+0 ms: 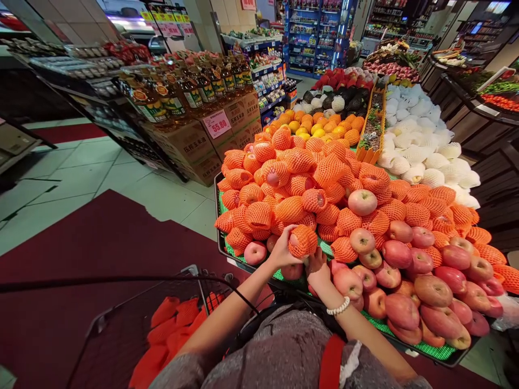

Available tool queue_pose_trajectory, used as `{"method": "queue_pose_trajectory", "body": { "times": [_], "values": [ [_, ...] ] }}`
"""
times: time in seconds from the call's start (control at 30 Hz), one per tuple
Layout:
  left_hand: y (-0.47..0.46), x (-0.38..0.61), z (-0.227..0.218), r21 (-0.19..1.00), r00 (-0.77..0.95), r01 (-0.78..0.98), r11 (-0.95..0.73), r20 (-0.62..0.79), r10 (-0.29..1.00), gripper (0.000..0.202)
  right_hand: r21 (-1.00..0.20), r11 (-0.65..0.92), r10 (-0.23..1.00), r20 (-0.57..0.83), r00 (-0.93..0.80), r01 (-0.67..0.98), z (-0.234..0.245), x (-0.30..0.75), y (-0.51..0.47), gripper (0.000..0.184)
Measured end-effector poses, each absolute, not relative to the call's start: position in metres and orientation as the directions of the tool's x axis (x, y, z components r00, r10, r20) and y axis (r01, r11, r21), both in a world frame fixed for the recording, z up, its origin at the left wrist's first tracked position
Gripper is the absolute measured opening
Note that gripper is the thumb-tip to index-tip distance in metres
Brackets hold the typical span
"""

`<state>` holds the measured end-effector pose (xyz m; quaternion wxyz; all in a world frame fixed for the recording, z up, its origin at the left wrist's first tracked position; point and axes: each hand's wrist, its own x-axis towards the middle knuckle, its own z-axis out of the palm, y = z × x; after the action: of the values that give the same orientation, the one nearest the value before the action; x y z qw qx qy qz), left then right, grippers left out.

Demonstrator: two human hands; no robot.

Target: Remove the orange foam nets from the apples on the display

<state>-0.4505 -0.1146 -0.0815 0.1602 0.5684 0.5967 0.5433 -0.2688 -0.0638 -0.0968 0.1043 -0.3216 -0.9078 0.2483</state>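
L hand [283,249]: grip wrapped round netted fruit [302,241], nr edge of tray [221,246]
R hand [318,271]: curled just beside; I can't tell hold
Fruit risk: if net [307,235] slides, prob. drop

Apples [397,254] look smooth and glossy, foam netting [302,241] matt.
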Motion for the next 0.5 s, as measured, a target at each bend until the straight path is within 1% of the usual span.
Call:
{"method": "queue_pose_trajectory", "body": {
  "times": [0.1,0.23,0.33,0.47,0.5],
  "values": [
    [-0.120,-0.453,-0.076,0.824,-0.337,0.514,-0.238,0.449,0.828,0.091,-0.430,0.629,0.696,-0.059,-0.715,0.648,-0.104,-0.281,-0.065,0.048],
    [-0.133,-0.460,-0.068,0.817,-0.390,0.538,-0.208,0.460,0.798,0.099,-0.359,0.622,0.706,-0.126,-0.697,0.696,-0.101,-0.293,-0.063,0.049],
    [-0.145,-0.466,-0.061,0.798,-0.397,0.562,-0.220,0.493,0.774,0.099,-0.342,0.629,0.692,-0.164,-0.703,0.698,-0.087,-0.293,-0.063,0.056],
    [-0.159,-0.473,-0.054,0.770,-0.417,0.602,-0.214,0.531,0.737,0.098,-0.355,0.626,0.679,-0.190,-0.709,0.694,-0.049,-0.264,-0.063,0.077],
    [-0.162,-0.475,-0.055,0.766,-0.423,0.606,-0.213,0.537,0.730,0.098,-0.363,0.626,0.679,-0.182,-0.711,0.690,-0.037,-0.251,-0.061,0.080]
  ]
}}
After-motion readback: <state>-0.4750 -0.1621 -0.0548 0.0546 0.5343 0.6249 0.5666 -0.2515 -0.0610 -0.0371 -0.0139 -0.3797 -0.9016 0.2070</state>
